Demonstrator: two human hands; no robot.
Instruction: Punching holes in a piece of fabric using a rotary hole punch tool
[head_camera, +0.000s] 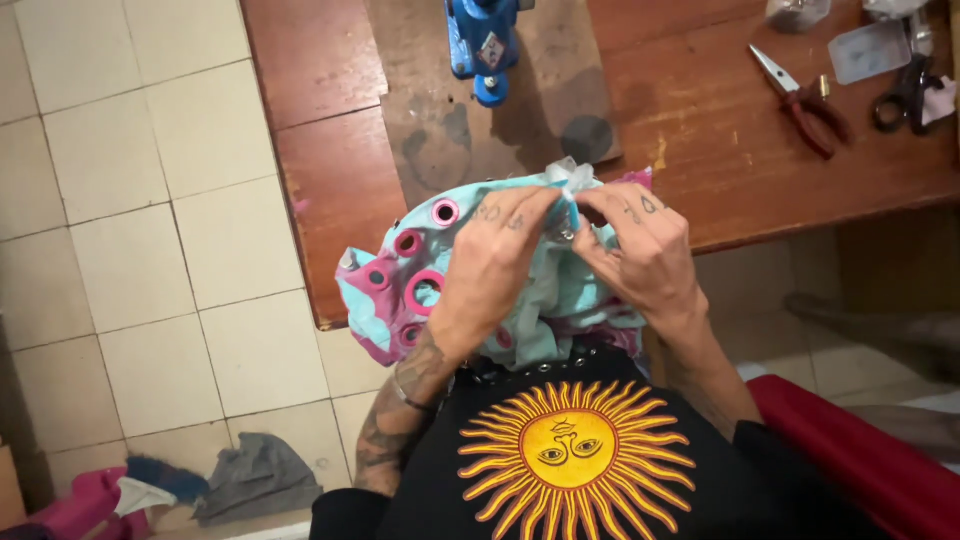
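A bunched piece of turquoise and pink fabric (470, 290), studded with pink-rimmed round eyelets, lies in the person's lap and spills up onto the near edge of the wooden table (700, 140). Both hands meet at its top fold. The left hand (495, 255) comes in from below with its fingers (530, 210) curled and closed on a pale, puckered bit of the cloth; the right hand (645, 250) faces it, its fingers (600, 205) pinched shut on the same spot — thumb and forefinger tips nearly touching those of the other hand. Something small and metallic shows between them, but it is too small to tell what. Held this way, the fold is kept taut and raised just at the table's edge, which seems to steady the work while the rest of the fabric hangs slack.

Behind the hands, on a worn darker board set on the table, stands a blue hand press (485, 45), well within reach. To the far right lie red-handled pliers (805, 100), and beyond them black-handled scissors (905, 95) beside a small clear plastic bag (868, 50) — set aside, apart from the fabric. The person wears a black shirt with a yellow sun print (570, 455). On the tiled floor (150, 200) at lower left lies a heap of grey and pink cloth scraps (230, 485).
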